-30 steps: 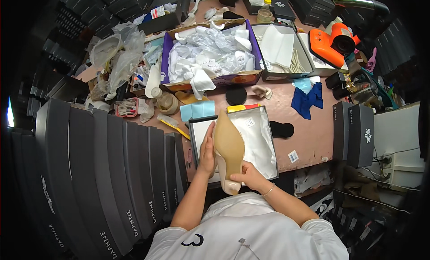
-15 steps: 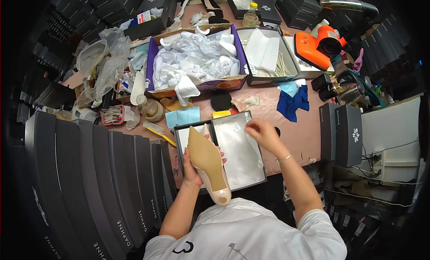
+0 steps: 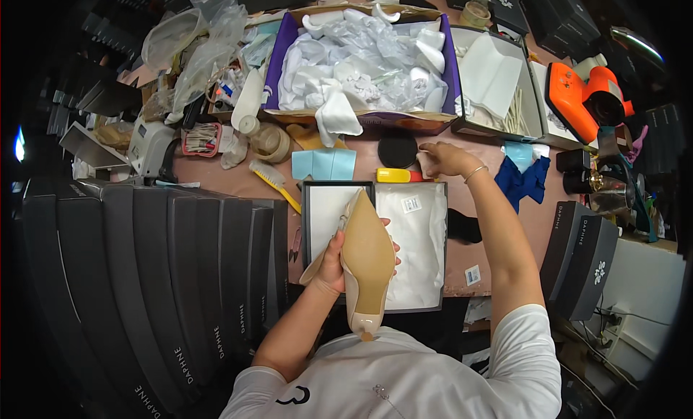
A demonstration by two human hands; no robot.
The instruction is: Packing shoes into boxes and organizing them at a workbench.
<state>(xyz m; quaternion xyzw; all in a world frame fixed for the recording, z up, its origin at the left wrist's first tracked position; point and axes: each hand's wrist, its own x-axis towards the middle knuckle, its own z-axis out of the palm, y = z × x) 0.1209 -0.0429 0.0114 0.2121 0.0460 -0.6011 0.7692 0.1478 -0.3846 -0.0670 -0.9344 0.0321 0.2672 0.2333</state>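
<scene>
Left hand point(image 3: 333, 264) is wrapped around the beige high-heel shoe point(image 3: 367, 264), sole facing up, pointed toe aimed away from the body and the heel tip hanging back toward the chest. The grip is firm, with fingers curled round the far edge. A second ago both hands were on that shoe; now the right hand point(image 3: 446, 159) has let go completely and stretched out across the table, so the left is carrying the shoe alone. It's also drifted a bit to the left and sits over the open shoebox point(image 3: 375, 246) with the white tissue lining inside.

The right hand is up past the top edge of the box, fingers bunched on something small and pale. Honestly I can't tell what it is from this angle, maybe a scrap of paper or a pad, and I can't tell for sure if it's actually pinched or just being touched. It's right beside the yellow tube-like thing point(image 3: 398, 176) and the round black disc point(image 3: 398, 149).

So it reads like the shoe is parked in one hand while the other fetches a bit of material.

Further out: a purple-walled box point(image 3: 278, 65) stuffed with white paper, a yellow-handled brush point(image 3: 274, 186), a blue cloth point(image 3: 527, 181), an orange tool point(image 3: 577, 94), and a row of dark shoebox lids point(image 3: 144, 275) down the left side.
</scene>
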